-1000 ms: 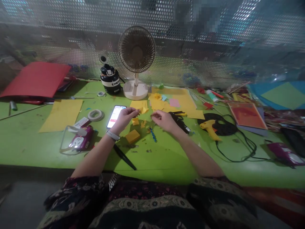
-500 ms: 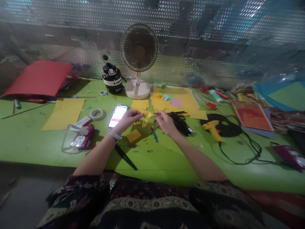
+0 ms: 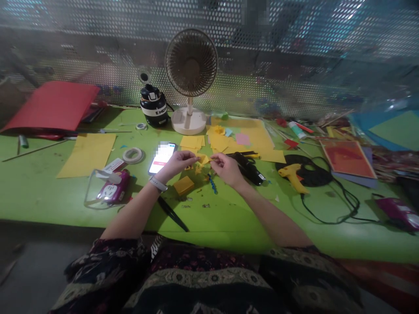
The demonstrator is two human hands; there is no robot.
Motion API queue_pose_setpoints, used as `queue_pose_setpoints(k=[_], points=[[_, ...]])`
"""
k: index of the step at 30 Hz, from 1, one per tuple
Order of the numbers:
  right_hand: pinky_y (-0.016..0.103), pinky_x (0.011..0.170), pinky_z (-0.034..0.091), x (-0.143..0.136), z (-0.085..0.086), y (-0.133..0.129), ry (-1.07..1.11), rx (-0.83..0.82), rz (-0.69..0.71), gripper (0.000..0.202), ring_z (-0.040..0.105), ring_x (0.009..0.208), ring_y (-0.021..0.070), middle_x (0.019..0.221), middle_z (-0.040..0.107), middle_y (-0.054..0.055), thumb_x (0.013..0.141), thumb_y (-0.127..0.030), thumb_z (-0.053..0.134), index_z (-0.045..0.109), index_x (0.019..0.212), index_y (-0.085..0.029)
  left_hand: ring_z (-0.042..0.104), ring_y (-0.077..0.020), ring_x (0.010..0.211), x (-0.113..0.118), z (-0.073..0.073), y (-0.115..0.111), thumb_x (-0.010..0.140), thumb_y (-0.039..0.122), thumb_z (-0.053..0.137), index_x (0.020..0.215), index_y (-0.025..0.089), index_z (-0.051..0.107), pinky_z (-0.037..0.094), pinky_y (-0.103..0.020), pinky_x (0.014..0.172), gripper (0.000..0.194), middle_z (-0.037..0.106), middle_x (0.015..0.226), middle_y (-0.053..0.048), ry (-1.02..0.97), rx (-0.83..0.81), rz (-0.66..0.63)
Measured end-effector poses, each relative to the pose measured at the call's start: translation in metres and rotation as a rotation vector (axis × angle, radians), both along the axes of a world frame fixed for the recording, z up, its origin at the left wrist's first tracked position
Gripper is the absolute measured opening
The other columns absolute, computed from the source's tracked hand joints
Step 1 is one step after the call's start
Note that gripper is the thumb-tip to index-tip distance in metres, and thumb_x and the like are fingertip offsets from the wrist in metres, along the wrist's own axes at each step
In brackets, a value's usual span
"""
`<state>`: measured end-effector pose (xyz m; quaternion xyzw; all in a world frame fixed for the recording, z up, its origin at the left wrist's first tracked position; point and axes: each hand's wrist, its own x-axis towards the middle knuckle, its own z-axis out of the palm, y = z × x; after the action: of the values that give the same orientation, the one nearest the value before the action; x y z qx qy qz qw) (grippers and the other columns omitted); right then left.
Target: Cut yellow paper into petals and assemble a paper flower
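Observation:
A small piece of yellow paper [image 3: 204,159] is stretched between my two hands, just above the green table. My left hand [image 3: 179,163] pinches its left edge. At its right edge, my right hand [image 3: 225,168] pinches with thumb and finger. Below the hands lie a yellow block [image 3: 183,186], which looks like a pad of paper, and a short twisted blue piece [image 3: 212,184]. Small yellow scraps sit under the paper, partly hidden by it. A lit phone [image 3: 161,158] rests beside my left hand, and a black tool [image 3: 250,169] lies beyond my right wrist.
A fan [image 3: 190,124] and a black bottle [image 3: 153,109] stand at the back. On the right, a yellow glue gun [image 3: 293,178] with a trailing cord lies on a black disc. A tape roll [image 3: 132,155] and purple power socket [image 3: 114,187] are on the left.
My right fingers have closed in on the right edge of the yellow paper, which has turned slightly. The left hand has barely moved.

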<state>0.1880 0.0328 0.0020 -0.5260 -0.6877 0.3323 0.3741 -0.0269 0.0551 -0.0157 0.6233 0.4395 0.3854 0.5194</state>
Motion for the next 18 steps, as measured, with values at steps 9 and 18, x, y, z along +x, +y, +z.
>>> queue_pose_setpoints(k=[9, 18], points=[[0.027, 0.056, 0.051, 0.013, -0.001, 0.009, 0.045, 0.129, -0.131, 0.017, 0.059, 0.055, 0.0136, 0.065, 0.065, 0.000, 0.080, -0.028, 0.058, 0.068, 0.089, -0.019, 0.051, -0.0097, 0.054, 0.000, 0.010, -0.002, 0.078, 0.052, 0.070, 0.078, 0.015, 0.072, 0.037, -0.023, 0.052, 0.038, 0.060, 0.060, -0.001, 0.018, 0.104, 0.190], [0.022, 0.043, 0.047, 0.040, 0.024, 0.015, 0.219, 0.190, -0.253, 0.016, 0.054, 0.044, 0.0097, 0.060, 0.063, -0.002, 0.080, -0.030, 0.060, 0.065, 0.092, -0.019, 0.055, -0.0099, 0.057, -0.010, 0.003, 0.009, 0.082, 0.042, 0.068, 0.082, 0.014, 0.073, 0.041, -0.022, 0.054, 0.028, 0.066, 0.065, -0.002, -0.023, 0.269, 0.501]])
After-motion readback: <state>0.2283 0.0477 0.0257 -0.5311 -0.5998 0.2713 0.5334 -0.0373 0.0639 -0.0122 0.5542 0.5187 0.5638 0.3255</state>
